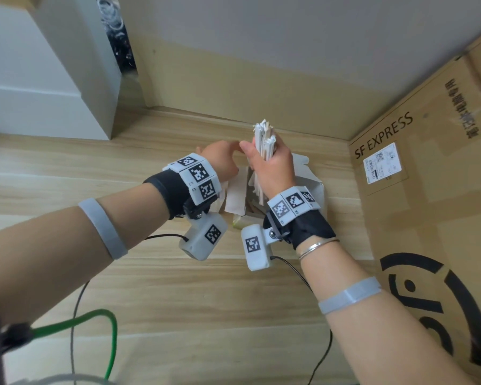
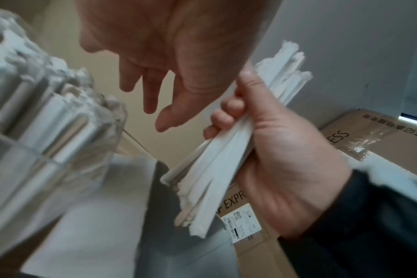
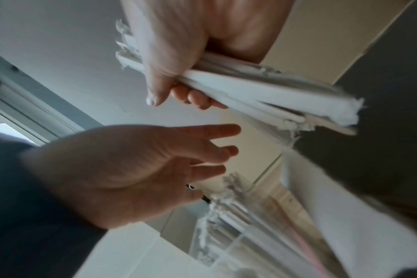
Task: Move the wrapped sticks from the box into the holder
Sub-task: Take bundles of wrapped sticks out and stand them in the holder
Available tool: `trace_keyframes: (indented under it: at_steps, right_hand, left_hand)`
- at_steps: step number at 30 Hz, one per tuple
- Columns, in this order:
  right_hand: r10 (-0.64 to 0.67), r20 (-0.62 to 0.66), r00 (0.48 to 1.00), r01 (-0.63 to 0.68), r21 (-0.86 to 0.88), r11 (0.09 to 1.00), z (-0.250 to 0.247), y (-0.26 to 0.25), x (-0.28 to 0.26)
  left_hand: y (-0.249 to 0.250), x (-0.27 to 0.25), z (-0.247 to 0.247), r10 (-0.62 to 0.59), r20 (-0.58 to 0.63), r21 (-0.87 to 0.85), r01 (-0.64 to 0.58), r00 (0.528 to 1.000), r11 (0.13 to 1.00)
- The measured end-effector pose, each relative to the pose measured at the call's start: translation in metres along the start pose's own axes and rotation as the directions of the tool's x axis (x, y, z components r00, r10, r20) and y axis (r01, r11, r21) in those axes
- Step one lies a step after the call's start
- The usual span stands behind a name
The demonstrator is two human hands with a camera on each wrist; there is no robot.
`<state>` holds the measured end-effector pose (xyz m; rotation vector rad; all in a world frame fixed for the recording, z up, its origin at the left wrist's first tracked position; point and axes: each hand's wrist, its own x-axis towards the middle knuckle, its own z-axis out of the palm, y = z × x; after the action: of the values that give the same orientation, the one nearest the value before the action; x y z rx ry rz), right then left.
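My right hand [image 1: 272, 168] grips a bundle of white paper-wrapped sticks [image 1: 264, 138], held nearly upright above the open white box [image 1: 313, 187]. The wrist views show its fingers and thumb curled round the bundle [image 2: 217, 165] [image 3: 274, 94]. Just left of the bundle, my left hand [image 1: 220, 159] is open with relaxed fingers [image 3: 210, 131] and holds nothing. A clear holder [image 2: 60, 122] packed with several wrapped sticks stands beside the box, below the left hand [image 3: 233, 216]. In the head view my left wrist hides the holder.
A large brown SF EXPRESS carton [image 1: 428, 195] stands against the right side of the wooden surface [image 1: 178, 287]. At the back left is a white cabinet [image 1: 39, 84]. A green cable [image 1: 109, 329] and black wires trail near the front.
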<state>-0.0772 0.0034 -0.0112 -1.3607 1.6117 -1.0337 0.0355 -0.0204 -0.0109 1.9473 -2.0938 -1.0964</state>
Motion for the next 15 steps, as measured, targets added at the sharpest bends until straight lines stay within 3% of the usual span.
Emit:
trace_keyframes:
  at_steps: [5,9,15]
  right_hand:
    - [-0.111,-0.003,0.994,0.111,0.105,0.988,0.017,-0.018,0.003]
    - [-0.158,0.031,0.987,0.145,0.257,0.956,0.027,-0.028,0.006]
    - [-0.138,0.099,0.985,0.091,0.379,0.921,0.046,-0.02,0.006]
  left_hand:
    - [-0.031,0.002,-0.006,-0.05,0.084,-0.059,0.055,0.995,0.997]
    - [-0.045,0.001,-0.01,-0.083,0.054,-0.073,0.087,0.995,0.994]
    - [-0.049,-0.001,-0.019,-0.073,0.041,-0.037,0.075,0.996,0.997]
